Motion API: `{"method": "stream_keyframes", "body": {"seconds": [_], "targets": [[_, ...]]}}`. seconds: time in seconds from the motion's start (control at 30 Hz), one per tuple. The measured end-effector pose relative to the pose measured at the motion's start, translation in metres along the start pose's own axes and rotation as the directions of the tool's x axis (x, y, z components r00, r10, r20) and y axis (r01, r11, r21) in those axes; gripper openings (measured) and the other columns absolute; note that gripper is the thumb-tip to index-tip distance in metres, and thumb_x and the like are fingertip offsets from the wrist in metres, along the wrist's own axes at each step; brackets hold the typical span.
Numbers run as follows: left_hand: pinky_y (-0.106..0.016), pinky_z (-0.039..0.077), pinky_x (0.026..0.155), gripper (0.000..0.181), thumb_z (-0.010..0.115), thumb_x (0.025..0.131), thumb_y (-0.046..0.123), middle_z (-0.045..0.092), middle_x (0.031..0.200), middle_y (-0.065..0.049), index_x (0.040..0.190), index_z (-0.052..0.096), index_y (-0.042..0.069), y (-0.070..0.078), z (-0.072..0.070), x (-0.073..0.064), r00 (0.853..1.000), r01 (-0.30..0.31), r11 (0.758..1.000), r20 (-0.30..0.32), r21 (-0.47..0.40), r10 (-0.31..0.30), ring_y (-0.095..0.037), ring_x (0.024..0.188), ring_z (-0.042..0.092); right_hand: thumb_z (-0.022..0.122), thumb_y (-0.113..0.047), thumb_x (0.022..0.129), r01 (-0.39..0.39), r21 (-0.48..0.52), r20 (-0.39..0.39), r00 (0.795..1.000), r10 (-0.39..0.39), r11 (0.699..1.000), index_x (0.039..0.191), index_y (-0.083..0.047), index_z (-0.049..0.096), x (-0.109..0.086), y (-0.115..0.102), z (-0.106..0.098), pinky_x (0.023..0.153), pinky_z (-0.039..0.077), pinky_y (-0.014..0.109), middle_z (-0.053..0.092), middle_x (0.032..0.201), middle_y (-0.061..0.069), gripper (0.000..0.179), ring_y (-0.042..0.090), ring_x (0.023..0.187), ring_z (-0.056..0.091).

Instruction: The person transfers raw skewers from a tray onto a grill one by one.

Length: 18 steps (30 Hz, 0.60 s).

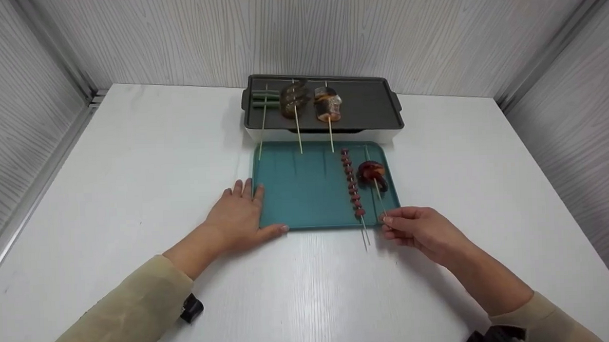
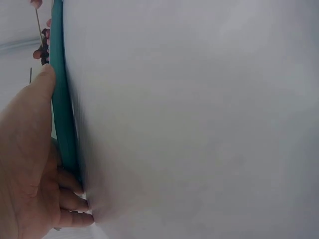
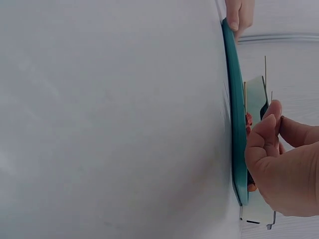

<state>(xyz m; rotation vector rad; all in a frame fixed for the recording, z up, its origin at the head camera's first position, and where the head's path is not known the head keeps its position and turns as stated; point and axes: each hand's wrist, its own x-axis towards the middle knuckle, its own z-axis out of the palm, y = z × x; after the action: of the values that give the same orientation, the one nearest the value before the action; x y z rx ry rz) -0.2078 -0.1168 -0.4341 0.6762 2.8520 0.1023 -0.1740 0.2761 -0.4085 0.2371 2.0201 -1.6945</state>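
Note:
A teal tray (image 1: 305, 196) lies on the white table, its near left corner bordered by my left hand (image 1: 237, 220). That hand's fingers spread along the left side, and its thumb lies at the front edge. At the tray's near right corner my right hand (image 1: 420, 230) pinches the lower end of a skewer (image 1: 381, 198) between thumb and fingers. The skewer carries a glossy dark-red and orange food piece (image 1: 371, 171) over the tray's right side. To its left lies a skewer of small red chunks (image 1: 350, 182), its bare end extending past the front edge.
Behind the tray stands a black-topped grill (image 1: 366, 106) on a white base. Across it lie skewers with green stalks (image 1: 265, 104), a brown spiral piece (image 1: 295, 100) and a silvery fish-like chunk (image 1: 328, 104), sticks overhanging the tray. Pale wood-grain walls (image 1: 319, 31) enclose the table.

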Motion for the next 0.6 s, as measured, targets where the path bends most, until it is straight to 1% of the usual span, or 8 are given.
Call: {"method": "stream_keyframes", "body": {"seconds": [0.13, 0.27, 0.47, 0.6], "targets": [[-0.064, 0.029, 0.122, 0.115, 0.038, 0.099, 0.083, 0.024, 0.164, -0.041, 0.162, 0.025, -0.012, 0.001, 0.000, 0.000, 1.000, -0.001, 1.000, -0.002, 0.001, 0.001, -0.055, 0.153, 0.024, 0.072, -0.020, 0.104, 0.002, -0.016, -0.002, 1.000, -0.002, 1.000, 0.131, 0.008, 0.067, -0.003, 0.002, -0.001, 0.088, 0.061, 0.029, 0.076, 0.110, 0.015, 0.039, 0.021, 0.096, 0.073], [-0.064, 0.030, 0.121, 0.115, 0.039, 0.099, 0.082, 0.024, 0.163, -0.042, 0.162, 0.026, -0.013, 0.001, 0.000, 0.001, 1.000, -0.007, 1.000, -0.010, 0.001, 0.007, -0.056, 0.153, 0.025, 0.071, -0.020, 0.105, 0.022, -0.038, 0.007, 1.000, -0.022, 0.999, 0.132, 0.009, 0.066, -0.009, 0.002, -0.003, 0.089, 0.060, 0.030, 0.075, 0.111, 0.015, 0.040, 0.021, 0.097, 0.073], [-0.065, 0.029, 0.122, 0.113, 0.040, 0.099, 0.081, 0.023, 0.164, -0.042, 0.162, 0.027, -0.012, 0.001, 0.000, 0.000, 1.000, -0.010, 1.000, -0.013, -0.014, 0.010, -0.056, 0.153, 0.024, 0.068, -0.020, 0.106, 0.058, -0.077, 0.023, 0.998, -0.057, 0.995, 0.135, 0.011, 0.064, -0.019, -0.004, -0.005, 0.091, 0.059, 0.030, 0.074, 0.112, 0.016, 0.043, 0.019, 0.097, 0.073], [-0.065, 0.029, 0.121, 0.113, 0.040, 0.099, 0.081, 0.024, 0.163, -0.042, 0.161, 0.028, -0.013, 0.000, -0.001, 0.000, 1.000, -0.005, 1.000, -0.013, -0.017, 0.004, -0.056, 0.153, 0.024, 0.067, -0.019, 0.107, 0.098, -0.097, 0.034, 0.995, -0.095, 0.991, 0.135, 0.012, 0.063, -0.025, -0.011, -0.007, 0.091, 0.059, 0.030, 0.074, 0.109, 0.013, 0.042, 0.018, 0.096, 0.073]]}}
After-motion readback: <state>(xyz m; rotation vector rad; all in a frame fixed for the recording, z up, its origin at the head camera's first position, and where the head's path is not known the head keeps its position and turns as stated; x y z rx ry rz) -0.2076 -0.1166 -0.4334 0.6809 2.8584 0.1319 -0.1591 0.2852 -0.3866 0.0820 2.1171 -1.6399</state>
